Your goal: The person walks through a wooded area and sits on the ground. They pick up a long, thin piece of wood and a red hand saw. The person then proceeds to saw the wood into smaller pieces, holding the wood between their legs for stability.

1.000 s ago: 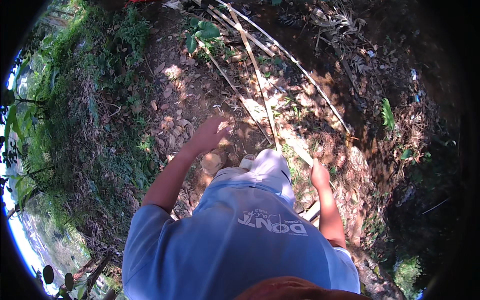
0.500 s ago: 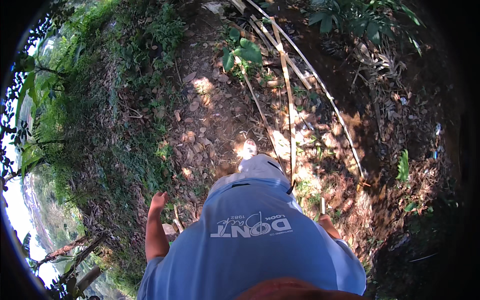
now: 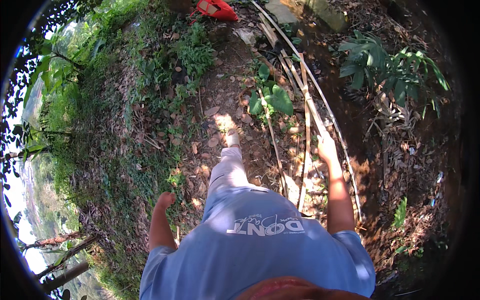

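Note:
My right hand reaches forward, its fingers closed around the near end of a pale stick. This stick lines up with the long poles lying beyond it, so where it ends is hard to see. Just left of it runs a thin tan pole, and to its right a longer whitish pole curves along the ground. My left hand hangs at my left side, curled closed, with nothing visible in it.
Leaf litter covers the dirt path. A broad-leaved plant grows beside the poles. A red bag lies at the far edge. Dense green undergrowth lines the left; a leafy palm-like plant stands far right. My shoe is stepping ahead.
I have moved forward; the plant and poles sit nearer, and the red bag has come into view. My right arm has swung from my side out ahead. My left hand stays low.

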A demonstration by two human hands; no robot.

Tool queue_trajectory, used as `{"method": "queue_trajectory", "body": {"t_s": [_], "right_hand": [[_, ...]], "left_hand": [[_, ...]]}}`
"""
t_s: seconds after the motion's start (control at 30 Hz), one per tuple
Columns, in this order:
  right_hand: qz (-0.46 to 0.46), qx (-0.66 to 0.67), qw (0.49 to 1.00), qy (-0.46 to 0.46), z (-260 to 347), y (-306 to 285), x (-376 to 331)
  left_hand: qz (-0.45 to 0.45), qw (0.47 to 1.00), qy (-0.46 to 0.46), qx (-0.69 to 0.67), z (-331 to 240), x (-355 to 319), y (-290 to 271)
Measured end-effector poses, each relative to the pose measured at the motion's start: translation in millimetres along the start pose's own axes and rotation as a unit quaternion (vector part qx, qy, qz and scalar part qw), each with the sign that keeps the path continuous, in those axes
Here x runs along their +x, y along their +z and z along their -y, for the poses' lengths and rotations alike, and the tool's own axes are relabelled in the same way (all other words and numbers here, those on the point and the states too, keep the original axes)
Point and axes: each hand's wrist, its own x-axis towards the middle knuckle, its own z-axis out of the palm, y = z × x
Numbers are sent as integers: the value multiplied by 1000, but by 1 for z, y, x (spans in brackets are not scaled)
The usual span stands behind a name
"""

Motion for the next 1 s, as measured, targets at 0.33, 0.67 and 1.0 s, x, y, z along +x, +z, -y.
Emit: {"method": "queue_trajectory", "body": {"t_s": [0.33,0.67,1.0], "right_hand": [[291,-56,793,533,-120,130,-66],[241,105,795,547,-2,189,126],[113,186,810,544,58,163,507]], "left_hand": [[153,850,223,451,-290,219,-114],[9,946,270,177,-603,273,-260],[62,992,108,-9,-761,344,-355]]}}
